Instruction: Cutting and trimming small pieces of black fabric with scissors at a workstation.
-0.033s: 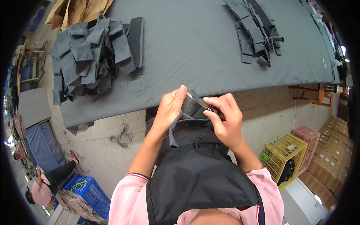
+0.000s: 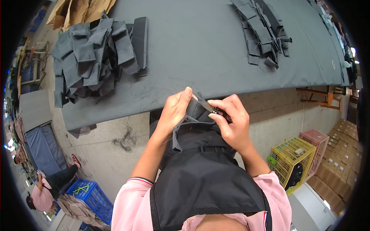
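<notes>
My left hand (image 2: 175,109) and my right hand (image 2: 231,121) together hold a dark grey fabric piece (image 2: 194,129) just in front of the table's near edge. The left fingers grip its upper left corner. Between thumb and forefinger the right hand pinches a thin grey strap with a small black clip (image 2: 216,111). A black apron (image 2: 204,181) hangs below the piece, over my pink sleeves. On the grey-covered table (image 2: 200,50) lie a big heap of similar grey pieces (image 2: 96,57) at the left and a smaller heap (image 2: 264,30) at the far right.
On the floor to my right stand a yellow crate (image 2: 293,158) and a pink crate (image 2: 318,140), with stacked cardboard boxes (image 2: 343,154) beyond. A blue crate (image 2: 90,196) and a crouching person in pink (image 2: 50,184) are at lower left. A thread clump (image 2: 125,140) lies under the table edge.
</notes>
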